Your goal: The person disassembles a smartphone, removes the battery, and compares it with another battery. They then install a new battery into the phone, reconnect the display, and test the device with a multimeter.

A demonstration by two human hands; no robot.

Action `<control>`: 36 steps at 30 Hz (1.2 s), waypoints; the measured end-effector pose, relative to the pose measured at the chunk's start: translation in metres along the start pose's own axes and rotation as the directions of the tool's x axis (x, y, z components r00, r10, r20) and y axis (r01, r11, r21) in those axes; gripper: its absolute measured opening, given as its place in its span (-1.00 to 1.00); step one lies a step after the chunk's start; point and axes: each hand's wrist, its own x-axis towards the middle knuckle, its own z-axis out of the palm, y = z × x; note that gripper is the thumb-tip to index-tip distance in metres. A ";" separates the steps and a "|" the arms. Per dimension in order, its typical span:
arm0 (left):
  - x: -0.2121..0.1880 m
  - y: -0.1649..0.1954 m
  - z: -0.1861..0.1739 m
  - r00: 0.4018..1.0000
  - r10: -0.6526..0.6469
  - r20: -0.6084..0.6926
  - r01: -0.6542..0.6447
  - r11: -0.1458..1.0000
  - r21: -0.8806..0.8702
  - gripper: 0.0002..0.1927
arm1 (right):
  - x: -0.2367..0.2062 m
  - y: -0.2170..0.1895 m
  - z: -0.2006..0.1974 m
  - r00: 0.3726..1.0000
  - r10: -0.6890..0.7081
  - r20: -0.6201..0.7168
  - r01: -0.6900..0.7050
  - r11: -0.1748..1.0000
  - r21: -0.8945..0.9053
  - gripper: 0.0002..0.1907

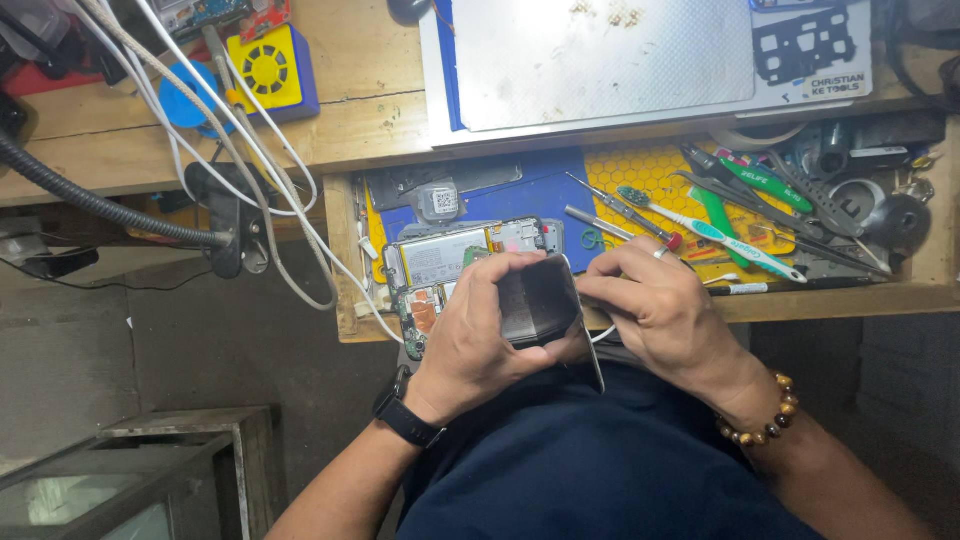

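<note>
**Both hands on phone screen panel over open drawer**

Left hand [478, 335] wrapped around detached phone screen panel [545, 305], fingers curled over its top edge, black wristwatch [405, 418] on that wrist. Right hand [660, 305] closed on panel's right edge, ring on one finger, bead bracelet [760, 415] at wrist. Panel tilted, held at frame centre just above lap, touching both hands. Opened phone body [450, 262] with exposed board at 10 o'clock from panel, lying in wooden drawer [345, 260]. Toothbrush [715, 233], screwdrivers [625, 215] and green-handled tweezers [765, 185] at 2 o'clock, on yellow mat. White cables [250, 150] at 10 o'clock, well apart. Metal plate [600, 55] at 12 o'clock on bench.
</note>
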 end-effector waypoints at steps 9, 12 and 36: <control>0.001 0.001 0.003 0.999 -0.004 -0.032 0.005 0.999 0.045 -0.08 | -0.004 0.001 -0.001 0.996 0.078 -0.037 -0.075 0.995 0.070 -0.86; 0.002 0.000 0.002 1.000 0.002 -0.031 0.000 0.999 0.053 -0.08 | -0.005 0.002 0.001 0.994 0.103 -0.039 -0.100 0.992 0.078 -0.87; 0.001 -0.003 0.001 0.999 0.037 -0.024 -0.036 0.999 0.009 -0.13 | 0.016 0.037 -0.010 0.946 -0.002 0.323 -0.063 0.979 0.192 -0.81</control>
